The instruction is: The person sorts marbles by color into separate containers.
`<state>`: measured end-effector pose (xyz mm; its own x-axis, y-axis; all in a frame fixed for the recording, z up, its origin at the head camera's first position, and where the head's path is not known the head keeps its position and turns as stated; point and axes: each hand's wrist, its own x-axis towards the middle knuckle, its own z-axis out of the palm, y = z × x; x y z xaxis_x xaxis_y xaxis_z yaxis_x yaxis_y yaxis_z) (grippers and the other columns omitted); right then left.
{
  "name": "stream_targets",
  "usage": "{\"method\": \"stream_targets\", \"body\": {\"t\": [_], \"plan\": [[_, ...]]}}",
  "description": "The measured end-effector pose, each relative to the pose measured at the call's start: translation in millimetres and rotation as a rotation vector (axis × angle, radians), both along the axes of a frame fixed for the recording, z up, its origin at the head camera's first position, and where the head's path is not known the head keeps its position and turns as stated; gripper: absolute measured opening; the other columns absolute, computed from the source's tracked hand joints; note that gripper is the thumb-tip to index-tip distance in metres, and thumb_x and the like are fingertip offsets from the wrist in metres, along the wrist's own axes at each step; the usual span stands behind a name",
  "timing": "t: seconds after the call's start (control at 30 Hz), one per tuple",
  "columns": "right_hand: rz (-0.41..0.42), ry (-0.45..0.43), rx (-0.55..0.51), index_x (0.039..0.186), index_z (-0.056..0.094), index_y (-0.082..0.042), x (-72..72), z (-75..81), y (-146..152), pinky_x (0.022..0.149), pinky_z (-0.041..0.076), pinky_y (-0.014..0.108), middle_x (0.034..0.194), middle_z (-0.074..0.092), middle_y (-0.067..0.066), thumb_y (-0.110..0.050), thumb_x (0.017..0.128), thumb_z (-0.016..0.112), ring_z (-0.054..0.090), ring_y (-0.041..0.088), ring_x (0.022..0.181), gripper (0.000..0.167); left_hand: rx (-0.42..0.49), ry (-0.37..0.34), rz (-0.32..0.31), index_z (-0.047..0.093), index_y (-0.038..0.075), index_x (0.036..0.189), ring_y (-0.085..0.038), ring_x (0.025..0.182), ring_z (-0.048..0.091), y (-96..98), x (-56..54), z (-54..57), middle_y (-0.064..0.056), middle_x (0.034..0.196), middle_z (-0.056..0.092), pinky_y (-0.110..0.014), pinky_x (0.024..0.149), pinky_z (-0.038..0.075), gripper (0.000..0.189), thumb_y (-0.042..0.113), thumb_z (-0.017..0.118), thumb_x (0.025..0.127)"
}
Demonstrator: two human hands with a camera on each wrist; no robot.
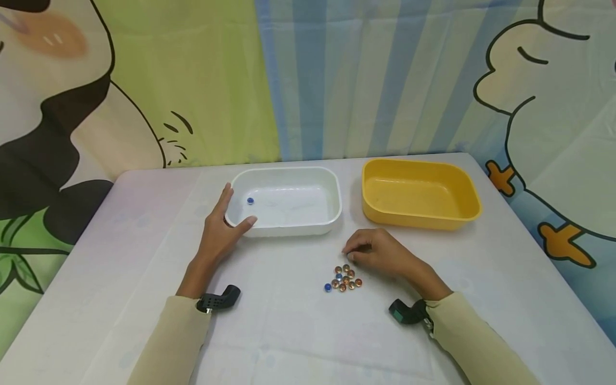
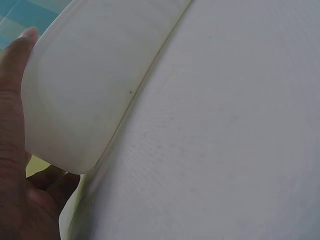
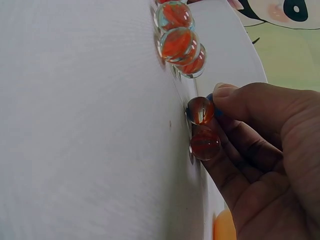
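Observation:
My left hand [image 1: 216,232] holds the white plastic tub [image 1: 284,231] at its near left corner, thumb at the front rim and fingers along the left side. One blue marble [image 1: 250,201] lies inside that tub. Low over the table, my right hand [image 1: 382,251] pinches a blue marble [image 3: 217,111] between thumb and fingers; most of it is hidden by the thumb. Just left of this hand is a cluster of orange-swirled marbles [image 1: 335,284], with a blue marble [image 1: 328,287] at its edge and another blue marble [image 1: 339,276] among them.
A yellow plastic tub [image 1: 414,218] stands to the right of the white one, a small gap between them. Both sit toward the back of the cloth-covered table [image 1: 269,331]. A printed curtain [image 1: 327,80] hangs behind the table's back edge.

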<state>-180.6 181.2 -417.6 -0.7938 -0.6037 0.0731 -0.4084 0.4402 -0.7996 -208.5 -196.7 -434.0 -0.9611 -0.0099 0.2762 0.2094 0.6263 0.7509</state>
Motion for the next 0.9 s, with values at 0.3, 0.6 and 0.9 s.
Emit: {"method": "stream_targets", "body": {"t": [0.3, 0.6, 0.9], "plan": [[-0.044, -0.048, -0.006, 0.100, 0.075, -0.004, 1.0, 6.5, -3, 0.071, 0.055, 0.027, 0.096, 0.068, 0.002, 0.002, 0.087, 0.069, 0.064, 0.014, 0.078, 0.015, -0.002, -0.007, 0.006, 0.015, 0.024, 0.157, -0.017, 0.146, 0.014, -0.9, -0.5, -0.6, 0.006, 0.160, 0.014, -0.044, 0.116, 0.017, 0.096, 0.048, 0.072, 0.084], [-0.107, 0.028, 0.041, 0.101, 0.075, -0.004, -6.7, 22.6, -4, 0.078, 0.054, 0.032, 0.099, 0.068, 0.001, 0.005, 0.087, 0.066, 0.061, 0.017, 0.088, 0.019, 0.003, 0.000, -0.013, 0.016, 0.020, 0.157, -0.017, 0.146, 0.013, 0.7, -1.8, -0.5, 0.004, 0.161, 0.014, -0.044, 0.116, 0.017, 0.097, 0.050, 0.072, 0.083], [-0.129, 0.119, -0.071, 0.099, 0.075, 0.000, -21.3, 34.0, -8, 0.079, 0.056, 0.033, 0.097, 0.070, 0.005, 0.005, 0.087, 0.067, 0.062, 0.019, 0.087, 0.016, -0.005, -0.003, 0.000, 0.017, 0.020, 0.157, -0.017, 0.146, 0.013, 1.1, 0.3, 1.2, 0.005, 0.160, 0.014, -0.044, 0.116, 0.018, 0.096, 0.046, 0.073, 0.084]]}}
